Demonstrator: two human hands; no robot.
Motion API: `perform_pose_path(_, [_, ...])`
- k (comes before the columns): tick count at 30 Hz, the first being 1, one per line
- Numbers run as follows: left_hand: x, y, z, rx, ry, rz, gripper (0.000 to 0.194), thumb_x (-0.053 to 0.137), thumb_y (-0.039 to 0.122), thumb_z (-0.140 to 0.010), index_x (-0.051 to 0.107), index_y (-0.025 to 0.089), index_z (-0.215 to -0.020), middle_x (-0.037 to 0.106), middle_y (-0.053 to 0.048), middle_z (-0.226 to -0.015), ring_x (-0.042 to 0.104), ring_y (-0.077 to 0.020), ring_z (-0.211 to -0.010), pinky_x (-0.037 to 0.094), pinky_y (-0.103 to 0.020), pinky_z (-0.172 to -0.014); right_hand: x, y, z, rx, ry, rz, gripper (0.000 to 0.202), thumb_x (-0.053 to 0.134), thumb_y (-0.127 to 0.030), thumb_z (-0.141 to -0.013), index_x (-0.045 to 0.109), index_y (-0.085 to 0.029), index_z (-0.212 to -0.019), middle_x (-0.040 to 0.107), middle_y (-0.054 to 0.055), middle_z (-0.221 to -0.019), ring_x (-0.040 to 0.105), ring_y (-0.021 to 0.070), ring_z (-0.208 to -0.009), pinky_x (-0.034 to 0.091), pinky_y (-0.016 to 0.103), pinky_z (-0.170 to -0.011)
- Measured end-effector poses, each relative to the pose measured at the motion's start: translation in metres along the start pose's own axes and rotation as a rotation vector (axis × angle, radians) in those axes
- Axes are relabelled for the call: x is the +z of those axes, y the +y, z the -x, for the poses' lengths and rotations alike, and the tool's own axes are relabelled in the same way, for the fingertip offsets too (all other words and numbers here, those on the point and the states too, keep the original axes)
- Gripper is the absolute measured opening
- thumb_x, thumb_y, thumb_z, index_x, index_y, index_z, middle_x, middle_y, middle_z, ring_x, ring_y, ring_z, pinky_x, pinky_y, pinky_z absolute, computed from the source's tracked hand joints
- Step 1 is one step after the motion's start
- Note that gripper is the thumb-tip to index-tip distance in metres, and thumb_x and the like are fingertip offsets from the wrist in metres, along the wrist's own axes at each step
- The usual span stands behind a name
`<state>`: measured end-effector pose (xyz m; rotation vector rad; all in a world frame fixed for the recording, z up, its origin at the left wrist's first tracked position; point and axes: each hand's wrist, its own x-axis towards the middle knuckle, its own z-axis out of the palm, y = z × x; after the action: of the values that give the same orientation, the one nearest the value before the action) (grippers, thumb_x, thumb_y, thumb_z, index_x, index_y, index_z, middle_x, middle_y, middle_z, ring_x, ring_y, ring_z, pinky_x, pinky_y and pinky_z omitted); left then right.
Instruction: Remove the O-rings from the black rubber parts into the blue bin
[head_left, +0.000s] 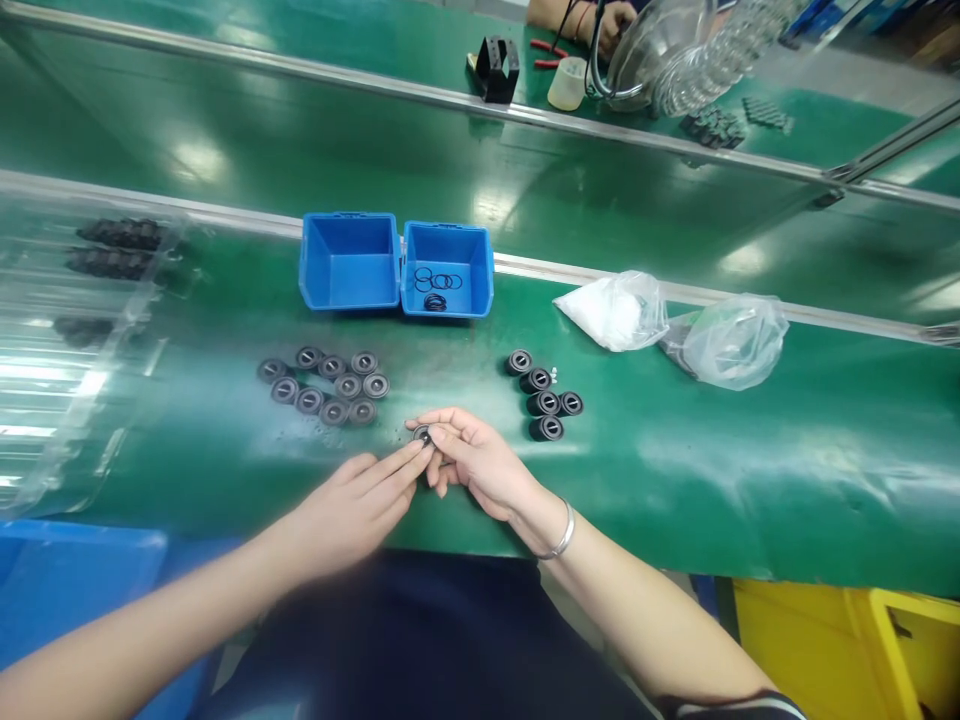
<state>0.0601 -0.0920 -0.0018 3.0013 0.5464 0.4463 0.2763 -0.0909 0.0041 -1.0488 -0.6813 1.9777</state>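
A small round black part (421,434) is pinched between thumb and fingers of my right hand (480,462), which wears a silver bangle. The fingertips of my left hand (364,500) press together on the same part from the left, so both hands meet on it and partly cover it. Left of my hands lies a group of several round black parts (334,410) with slotted centres. To the right stand several similar, taller-looking black parts (545,403). Behind, a blue bin (484,285) holds several thin black rings (435,302).
A second blue bin (311,265) adjoins on the left. Two clear plastic bags (619,310) lie at the back right. Clear plastic sheeting (67,400) covers dark parts at left. Yellow crate (795,630) is below right. Across the bench, another person's hand (616,22) is visible.
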Motion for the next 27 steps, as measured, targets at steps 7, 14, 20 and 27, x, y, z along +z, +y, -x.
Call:
perform_pose_path(7, [-0.002, 0.003, 0.001, -0.040, -0.100, 0.029, 0.030, 0.041, 0.007, -0.093, 0.065, 0.012, -0.112, 0.047, -0.016, -0.149, 0.035, -0.0313, -0.143, 0.035, -0.041, -0.099, 0.002, 0.004, -0.001, -0.010, 0.024, 0.002, 0.031, 0.065, -0.042, -0.089, 0.058, -0.019, -0.109, 0.061, -0.001, -0.074, 0.064, 0.0126, -0.062, 0.053, 0.020, -0.046])
perform_pose_path(14, [0.006, 0.016, 0.002, -0.086, -0.002, -0.048, 0.028, 0.044, 0.011, -0.093, 0.069, 0.014, -0.106, 0.055, -0.012, -0.143, 0.042, -0.0295, -0.138, 0.035, -0.038, -0.099, 0.005, 0.010, -0.002, -0.049, 0.077, 0.065, 0.031, 0.066, -0.043, -0.088, 0.053, -0.020, -0.105, 0.059, -0.004, -0.074, 0.059, 0.0093, -0.050, 0.051, 0.019, -0.038])
perform_pose_path(20, [0.006, 0.020, -0.001, -0.096, 0.038, -0.070, 0.030, 0.043, 0.012, -0.093, 0.068, 0.013, -0.110, 0.053, -0.012, -0.145, 0.045, -0.0296, -0.136, 0.035, -0.038, -0.100, 0.007, 0.014, -0.002, -0.075, 0.049, 0.081, 0.030, 0.062, -0.043, -0.090, 0.051, -0.021, -0.106, 0.059, -0.001, -0.083, 0.063, 0.0107, -0.059, 0.054, 0.019, -0.042])
perform_pose_path(27, [0.000, -0.001, -0.013, -0.207, 0.057, -0.127, 0.030, 0.040, 0.007, -0.093, 0.068, 0.013, -0.099, 0.053, -0.018, -0.143, 0.047, -0.0333, -0.135, 0.041, -0.045, -0.096, -0.006, -0.015, -0.003, -0.396, 0.322, 0.617, 0.039, 0.053, -0.042, -0.095, 0.046, -0.024, -0.128, 0.060, 0.008, -0.099, 0.063, 0.0142, -0.067, 0.055, 0.028, -0.056])
